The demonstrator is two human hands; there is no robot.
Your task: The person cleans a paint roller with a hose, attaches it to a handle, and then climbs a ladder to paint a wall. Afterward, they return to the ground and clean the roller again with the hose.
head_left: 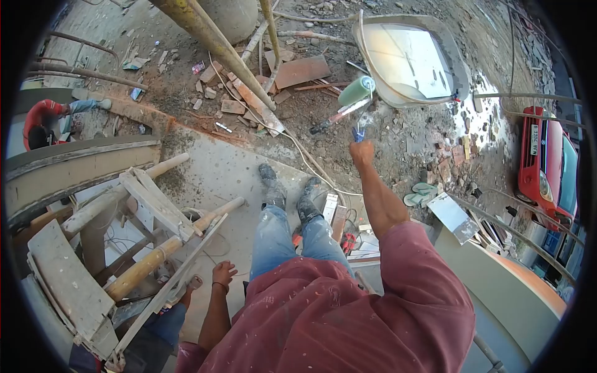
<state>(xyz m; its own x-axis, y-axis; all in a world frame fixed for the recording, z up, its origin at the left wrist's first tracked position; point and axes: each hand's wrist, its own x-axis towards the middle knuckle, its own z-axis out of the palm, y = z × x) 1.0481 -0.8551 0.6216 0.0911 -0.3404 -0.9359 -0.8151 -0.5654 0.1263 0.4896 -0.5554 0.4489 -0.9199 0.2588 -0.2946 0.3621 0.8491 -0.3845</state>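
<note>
My right hand [361, 151] is closed round the blue handle of a paint roller, its arm stretched out in front of me. The roller's green sleeve [356, 91] hangs over the muddy ground, near a tub [459, 59] holding pale liquid. My left hand [224, 273] is low at my left side, fingers apart and holding nothing. It is nearest to the wooden frame [168, 276] of boards and poles.
A yellow pole [214, 46] rises ahead. Broken bricks and a hose [301, 147] lie on the ground. Another person in red [42, 118] is at far left; someone's leg [169, 323] shows below the frame. A red car [547, 161] stands right.
</note>
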